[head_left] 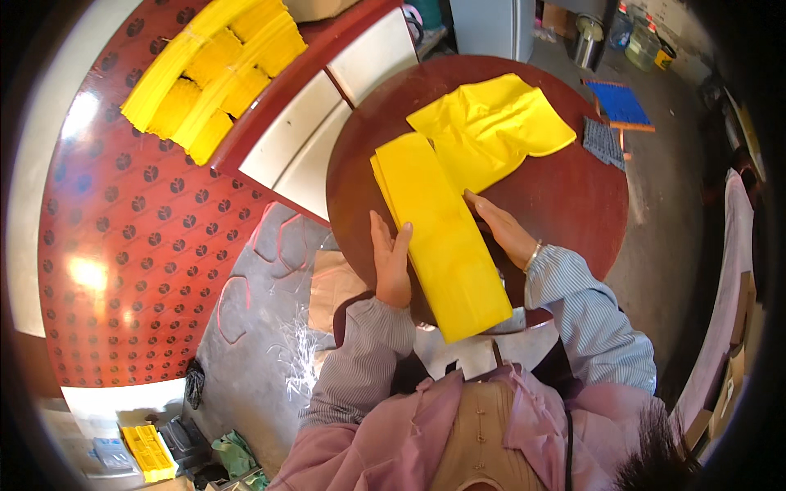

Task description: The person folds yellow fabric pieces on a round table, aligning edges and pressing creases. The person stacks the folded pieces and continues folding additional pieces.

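A long, flat stack of folded yellow fabric (446, 237) lies on the round dark-red table (368, 106), its near end reaching the table's front edge. Along its left side my left hand (392, 263) stands upright with fingers straight and the thumb by the stack's edge. My right hand (503, 229) flanks the other side, fingers extended, fingertips close to the far part of that edge. Neither hand is wrapped round the stack. Behind it, a loose, creased yellow fabric piece (495, 127) lies spread out and touches the stack's far end.
Bundled yellow fabric (217, 74) is piled on a red patterned board (139, 221) at the left. Pink cords (233, 311) and brown cardboard (332, 286) lie on the floor. Right of the table are a blue stool-like seat (620, 105) and a metal bin (587, 42).
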